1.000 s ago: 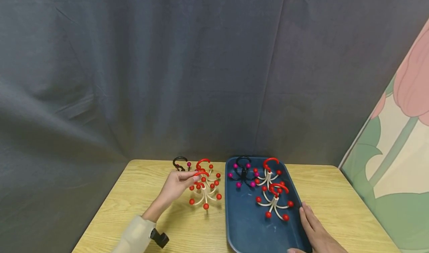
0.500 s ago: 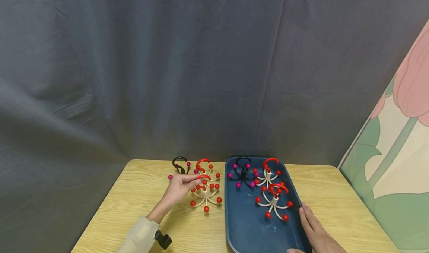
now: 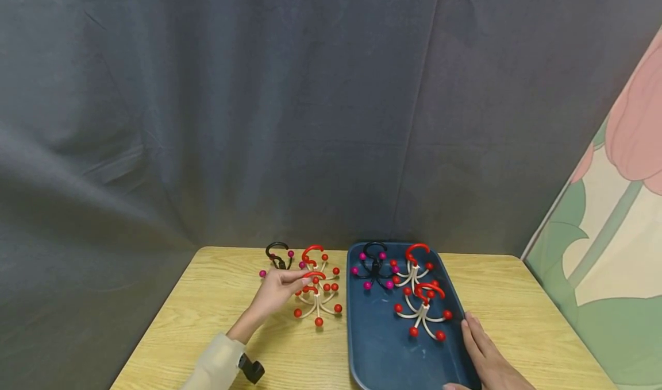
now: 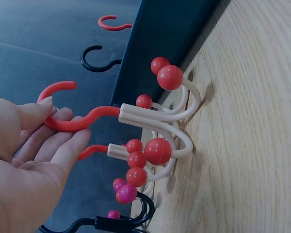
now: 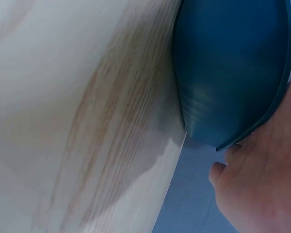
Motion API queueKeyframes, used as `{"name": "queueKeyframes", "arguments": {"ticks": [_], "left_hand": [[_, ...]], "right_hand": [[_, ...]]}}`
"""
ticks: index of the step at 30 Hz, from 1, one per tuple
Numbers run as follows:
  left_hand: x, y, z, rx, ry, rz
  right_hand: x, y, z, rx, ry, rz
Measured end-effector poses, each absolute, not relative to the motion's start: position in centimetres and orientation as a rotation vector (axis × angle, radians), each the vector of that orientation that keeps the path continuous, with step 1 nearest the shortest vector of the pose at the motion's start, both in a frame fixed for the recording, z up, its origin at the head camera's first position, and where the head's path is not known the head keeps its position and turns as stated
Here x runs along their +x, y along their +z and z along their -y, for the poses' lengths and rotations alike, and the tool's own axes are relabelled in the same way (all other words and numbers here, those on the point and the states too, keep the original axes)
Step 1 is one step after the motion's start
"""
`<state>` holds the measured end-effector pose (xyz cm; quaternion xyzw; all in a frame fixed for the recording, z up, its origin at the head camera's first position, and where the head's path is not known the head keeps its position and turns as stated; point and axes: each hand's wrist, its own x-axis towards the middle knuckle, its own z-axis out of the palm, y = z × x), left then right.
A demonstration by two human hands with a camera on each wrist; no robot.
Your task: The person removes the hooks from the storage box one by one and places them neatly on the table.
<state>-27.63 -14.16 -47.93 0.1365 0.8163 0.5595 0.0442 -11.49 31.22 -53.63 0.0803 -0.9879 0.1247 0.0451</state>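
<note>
My left hand (image 3: 279, 292) pinches the red curved top of a cream multi-arm hook (image 4: 160, 116) with red ball tips, thumb on one side and fingers on the other. Its arms are right at the wooden table surface. Just behind it are another red-and-cream hook (image 3: 312, 258) and a black hook (image 3: 279, 259) with magenta balls. My right hand (image 3: 488, 352) holds the right side of the dark blue tray (image 3: 383, 350), fingers along the outer wall and thumb over the rim; most of the thumb is out of frame.
Inside the tray stand a black hook (image 3: 375, 269) with magenta balls and two red-and-cream hooks, one at the back (image 3: 415, 272) and one nearer (image 3: 425, 309). A grey curtain (image 3: 310, 120) hangs behind the table (image 3: 207, 304); a flower-patterned panel (image 3: 615, 235) borders the right.
My left hand has moved slightly right and down with the hook, then stayed almost still over the last half second. The right hand and tray have hardly moved.
</note>
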Motion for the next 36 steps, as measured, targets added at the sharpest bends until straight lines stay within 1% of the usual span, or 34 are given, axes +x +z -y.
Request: {"name": "queueKeyframes", "arguments": {"ticks": [9, 22, 28, 36], "left_hand": [[-28.1, -48.1, 14.2, 0.464, 1.72, -2.478], [-27.9, -48.0, 14.2, 0.486, 1.718, -2.454], [-27.4, -46.6, 13.7, 0.473, 1.716, -2.516], [-26.4, -43.4, 12.4, 0.474, 1.773, -2.682]], "right_hand": [[-11.6, -53.1, -31.1, 0.211, 0.439, 3.087], [-11.6, -53.4, -31.0, 0.249, 0.413, 3.043], [-11.5, -53.8, -31.2, 0.27, 0.392, 2.994], [-11.4, -54.2, -31.4, 0.289, 0.356, 2.932]]}}
